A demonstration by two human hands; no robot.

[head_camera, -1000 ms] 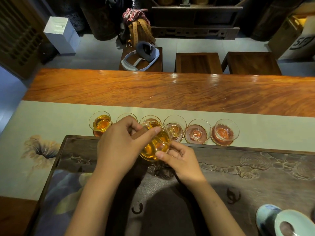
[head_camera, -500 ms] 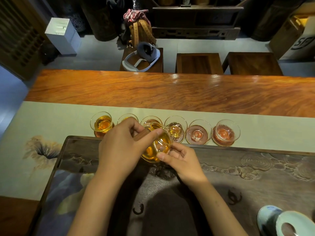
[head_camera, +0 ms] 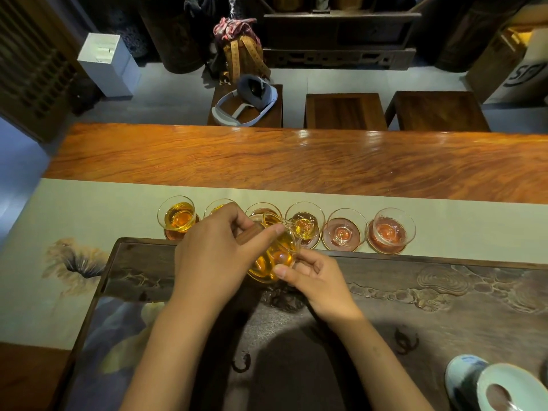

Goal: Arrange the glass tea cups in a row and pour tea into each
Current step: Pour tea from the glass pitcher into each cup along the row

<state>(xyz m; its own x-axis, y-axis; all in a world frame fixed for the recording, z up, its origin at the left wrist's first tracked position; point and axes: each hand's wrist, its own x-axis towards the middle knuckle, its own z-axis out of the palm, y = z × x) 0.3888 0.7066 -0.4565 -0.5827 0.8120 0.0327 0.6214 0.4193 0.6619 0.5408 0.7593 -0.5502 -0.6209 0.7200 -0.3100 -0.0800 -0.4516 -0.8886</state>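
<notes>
Several glass tea cups stand in a row on round coasters along the pale table runner (head_camera: 474, 232). The leftmost cup (head_camera: 179, 217) holds amber tea; the second and third are partly hidden behind my left hand. My left hand (head_camera: 213, 256) grips the wooden handle of a glass pitcher (head_camera: 274, 256) of amber tea, tilted with its spout over the fourth cup (head_camera: 305, 222), which holds some tea. My right hand (head_camera: 314, 280) steadies the pitcher's lower side with its fingertips. The fifth cup (head_camera: 344, 231) and sixth cup (head_camera: 390, 229) show no tea.
A dark carved tea tray (head_camera: 444, 286) lies in front of the cups. A pale blue ceramic vessel (head_camera: 498, 387) sits at the tray's near right corner. Beyond the runner is the bare wooden tabletop (head_camera: 296, 161), then wooden stools (head_camera: 344, 111).
The pitcher's spout has moved right from the third cup to over the fourth cup, which now shows tea inside. Both hands shifted slightly right with it.
</notes>
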